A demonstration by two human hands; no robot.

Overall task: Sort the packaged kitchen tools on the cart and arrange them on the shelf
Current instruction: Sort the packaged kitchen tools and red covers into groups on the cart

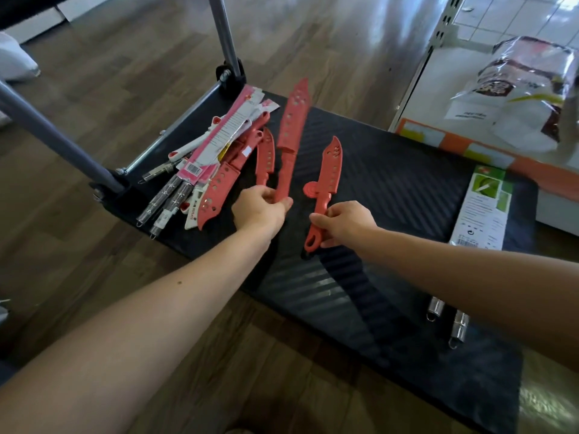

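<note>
**A:** Status on the sort?

**B:** Early, I'd say. Nearest you, two metal-handled tools (448, 321) lie apart from the rest on the cart (391, 189), partly hidden by your right forearm. None of the batch shows on the shelf.

**A:** Hands?

**B:** Both arms reach out over the deck. Your left hand (260, 211) has its fingers curled round the handle of the long red knife (291, 126), with the sheathed blade pointing away from you. A smaller red knife (265, 158) sits just beside it (can't tell if that hand has it too). Your right hand (344, 223) pinches the short red knife (329, 170) mid-handle, tip pointing away.

**A:** What's left?

**B:** Most of it. The pile of packaged tools (200, 170) at the far left corner, by the cart's handle posts, is overlapping and unsorted. A green box (485, 208) lies at the right edge. The shelf (451, 73) is beyond that, to the right (only a plastic bag (526, 86) on it, as far as it's in view).
</note>
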